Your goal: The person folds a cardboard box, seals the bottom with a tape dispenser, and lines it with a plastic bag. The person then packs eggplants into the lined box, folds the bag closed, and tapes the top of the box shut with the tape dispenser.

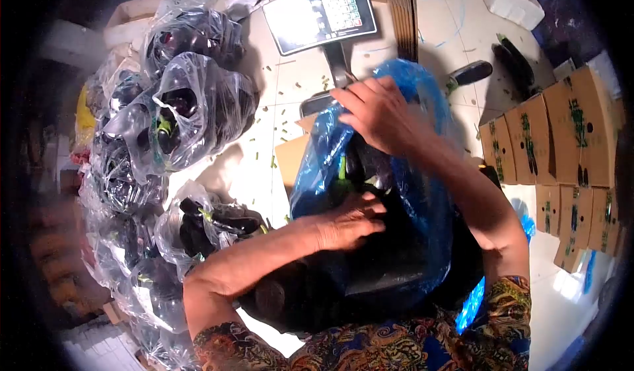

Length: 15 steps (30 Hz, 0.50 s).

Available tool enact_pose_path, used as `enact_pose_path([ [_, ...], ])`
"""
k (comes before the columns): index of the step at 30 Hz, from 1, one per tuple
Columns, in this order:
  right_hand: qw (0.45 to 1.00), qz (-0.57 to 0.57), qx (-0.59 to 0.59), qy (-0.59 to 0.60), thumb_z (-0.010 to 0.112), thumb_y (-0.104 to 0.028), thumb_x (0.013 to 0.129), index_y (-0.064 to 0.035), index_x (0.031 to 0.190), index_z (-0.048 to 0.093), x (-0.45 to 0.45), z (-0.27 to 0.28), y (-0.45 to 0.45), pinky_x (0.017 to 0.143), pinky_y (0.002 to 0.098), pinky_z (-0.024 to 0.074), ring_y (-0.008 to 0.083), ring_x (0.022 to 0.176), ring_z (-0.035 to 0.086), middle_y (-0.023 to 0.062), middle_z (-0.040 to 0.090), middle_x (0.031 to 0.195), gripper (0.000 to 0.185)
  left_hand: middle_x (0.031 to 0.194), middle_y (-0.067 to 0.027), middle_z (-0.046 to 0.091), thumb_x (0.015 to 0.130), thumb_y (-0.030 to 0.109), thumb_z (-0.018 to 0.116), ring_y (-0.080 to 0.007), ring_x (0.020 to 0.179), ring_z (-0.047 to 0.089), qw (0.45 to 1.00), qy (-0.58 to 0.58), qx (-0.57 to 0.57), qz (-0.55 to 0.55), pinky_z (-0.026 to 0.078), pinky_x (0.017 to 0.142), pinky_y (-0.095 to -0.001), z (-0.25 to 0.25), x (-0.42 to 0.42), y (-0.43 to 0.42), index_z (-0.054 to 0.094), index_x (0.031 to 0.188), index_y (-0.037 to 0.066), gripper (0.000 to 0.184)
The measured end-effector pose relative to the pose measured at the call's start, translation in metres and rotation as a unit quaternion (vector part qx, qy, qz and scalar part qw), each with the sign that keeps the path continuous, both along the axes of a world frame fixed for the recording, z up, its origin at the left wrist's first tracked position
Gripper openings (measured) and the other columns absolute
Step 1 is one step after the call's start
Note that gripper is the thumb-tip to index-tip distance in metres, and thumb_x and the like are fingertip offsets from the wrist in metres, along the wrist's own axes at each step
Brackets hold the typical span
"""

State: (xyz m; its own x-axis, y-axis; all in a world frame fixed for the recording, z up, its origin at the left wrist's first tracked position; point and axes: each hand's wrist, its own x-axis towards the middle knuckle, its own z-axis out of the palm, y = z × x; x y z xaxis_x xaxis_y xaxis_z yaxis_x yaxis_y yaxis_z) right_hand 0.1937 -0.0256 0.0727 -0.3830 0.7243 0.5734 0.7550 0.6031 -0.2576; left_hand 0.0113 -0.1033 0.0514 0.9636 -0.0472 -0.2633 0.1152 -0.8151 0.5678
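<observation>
A blue plastic bag [432, 239] lies open in front of me, with dark eggplants [354, 161] inside it. My left hand [353, 222] is in the bag's mouth, its fingers bent over an eggplant beside a green stem end; the fingertips are partly lost in shadow. Above the far part of the bag is my right hand [382, 114], with fingers stretched to the left and somewhat apart. It is close to the bag's upper edge, and I see nothing held in it.
A scale with a lit display panel [320, 15] stands beyond the bag. Clear bags of eggplants [191, 116] are piled on the left. Cardboard boxes [551, 133] stand on the right. Loose eggplants [472, 72] and cut stem bits lie on the tiled floor.
</observation>
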Motion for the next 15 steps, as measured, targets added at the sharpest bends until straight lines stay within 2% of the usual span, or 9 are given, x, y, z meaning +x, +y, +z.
enact_pose_path([
  [1,0.998,0.008,-0.067,-0.014,0.072,-0.018,0.078,-0.0076,0.116,0.057,0.001,0.005,-0.004,0.084,0.0409,0.0404,0.0254,0.097,0.055,0.0109,0.059,0.099,0.041,0.117,-0.0108,0.047,0.075,0.014,0.068,-0.0304,0.119,0.04,0.999,-0.039,-0.009,0.035,0.037,0.097,-0.0461,0.006,-0.002,-0.007,0.057,0.12,0.011,0.046],
  [3,1.0,0.016,-0.008,-0.018,0.073,-0.017,0.078,-0.0072,0.116,0.058,0.011,0.027,-0.015,0.085,0.0406,0.0421,0.0267,0.1,0.056,0.0127,0.06,0.105,0.042,0.117,-0.0109,0.046,0.075,0.012,0.068,-0.0311,0.113,0.043,0.995,-0.073,-0.034,0.061,0.04,0.094,-0.0527,0.023,-0.001,-0.007,0.057,0.119,0.011,0.045],
  [6,0.999,-0.02,0.038,0.022,0.072,-0.012,0.079,-0.0056,0.114,0.059,0.033,0.083,-0.044,0.087,0.0405,0.0467,0.0307,0.108,0.058,0.0162,0.059,0.116,0.038,0.108,-0.0114,0.051,0.078,0.012,0.066,-0.0271,0.104,0.051,0.975,-0.164,-0.075,0.131,0.045,0.089,-0.0439,0.046,-0.006,-0.003,0.057,0.117,0.007,0.041],
  [7,0.995,-0.047,0.049,0.068,0.072,-0.009,0.079,-0.0049,0.114,0.059,0.039,0.093,-0.051,0.088,0.0396,0.0479,0.031,0.107,0.059,0.0167,0.058,0.118,0.037,0.109,-0.0117,0.054,0.08,0.012,0.067,-0.0267,0.103,0.053,0.963,-0.221,-0.042,0.152,0.046,0.09,-0.0432,0.053,-0.009,0.004,0.057,0.116,0.004,0.039],
  [8,0.989,-0.076,0.06,0.114,0.071,-0.006,0.08,-0.0043,0.114,0.06,0.045,0.096,-0.055,0.088,0.0388,0.0491,0.0314,0.107,0.059,0.0172,0.058,0.12,0.036,0.111,-0.0121,0.054,0.08,0.012,0.068,-0.0272,0.103,0.054,0.955,-0.234,-0.037,0.18,0.046,0.091,-0.0429,0.057,-0.015,0.01,0.058,0.116,0.003,0.039],
  [10,0.983,-0.148,0.061,0.092,0.059,-0.002,0.087,-0.0042,0.115,0.059,0.068,0.087,-0.056,0.093,0.0368,0.0472,0.0297,0.11,0.058,0.0143,0.058,0.123,0.028,0.115,-0.0128,0.054,0.08,0.012,0.069,-0.028,0.104,0.055,0.935,-0.261,-0.029,0.238,0.047,0.091,-0.0422,0.064,-0.028,0.019,0.059,0.116,0.002,0.039],
  [11,0.981,-0.167,0.06,0.078,0.057,-0.003,0.09,-0.0032,0.114,0.06,0.075,0.077,-0.05,0.09,0.0336,0.0477,0.0253,0.109,0.058,0.0141,0.058,0.123,0.024,0.114,-0.0133,0.054,0.08,0.011,0.071,-0.0282,0.103,0.056,0.93,-0.251,-0.023,0.267,0.047,0.09,-0.0384,0.067,-0.032,0.024,0.059,0.117,0.002,0.04],
  [14,0.954,-0.161,-0.109,0.23,0.062,0.003,0.087,-0.004,0.116,0.06,0.089,0.05,-0.045,0.085,0.0344,0.0483,0.0227,0.107,0.059,0.0128,0.06,0.119,0.03,0.113,-0.0132,0.059,0.08,0.009,0.072,-0.027,0.103,0.059,0.86,-0.26,-0.09,0.43,0.05,0.087,-0.0353,0.072,-0.05,0.037,0.063,0.114,0.004,0.035],
  [15,0.917,-0.202,-0.192,0.284,0.061,0.005,0.087,-0.0053,0.116,0.061,0.089,0.048,-0.044,0.08,0.0318,0.0486,0.0181,0.106,0.058,0.0101,0.06,0.122,0.031,0.114,-0.0132,0.06,0.078,0.007,0.073,-0.0257,0.103,0.06,0.83,-0.247,-0.122,0.485,0.05,0.087,-0.034,0.075,-0.055,0.04,0.064,0.112,0.004,0.035],
])
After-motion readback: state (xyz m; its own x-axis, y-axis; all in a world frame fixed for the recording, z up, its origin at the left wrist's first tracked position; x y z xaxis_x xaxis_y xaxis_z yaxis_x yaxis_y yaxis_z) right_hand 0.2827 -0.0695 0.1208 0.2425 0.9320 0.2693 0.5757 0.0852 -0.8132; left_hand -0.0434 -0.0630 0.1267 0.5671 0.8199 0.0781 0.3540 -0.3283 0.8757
